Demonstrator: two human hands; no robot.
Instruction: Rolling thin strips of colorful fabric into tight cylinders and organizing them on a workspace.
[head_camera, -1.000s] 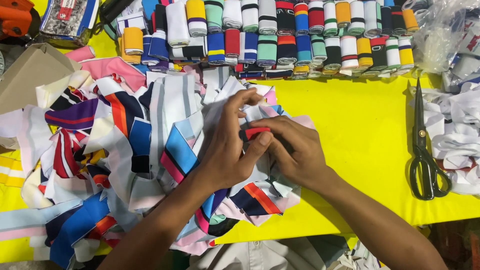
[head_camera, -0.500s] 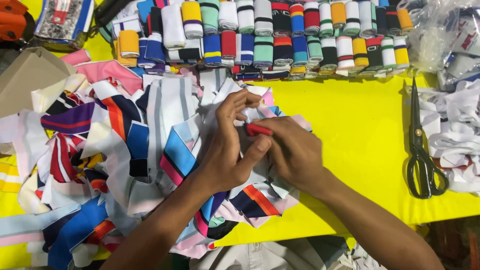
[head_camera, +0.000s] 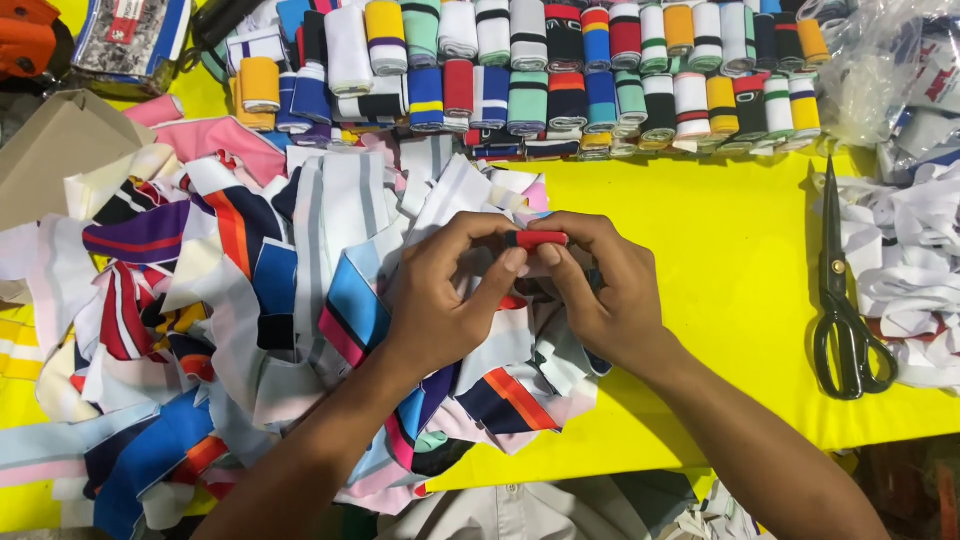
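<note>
My left hand (head_camera: 445, 300) and my right hand (head_camera: 600, 290) meet over the edge of a big heap of striped fabric strips (head_camera: 240, 310). Both pinch one small folded piece of red and dark ribbed fabric (head_camera: 537, 240) between thumbs and fingertips, held just above the heap. Most of that piece is hidden inside my fingers. The yellow table cover (head_camera: 720, 280) lies under my right wrist.
Rows of rolled striped fabric pieces (head_camera: 560, 75) line the far edge. Black scissors (head_camera: 842, 300) lie shut on the yellow cover at the right, next to a pile of white strips (head_camera: 915, 270) and a clear plastic bag (head_camera: 890, 60). A cardboard piece (head_camera: 55, 150) sits at the far left.
Both hands have kept working the small red piece, lifting it a little and shifting their fingers along it. The heap and scissors have stayed put.
</note>
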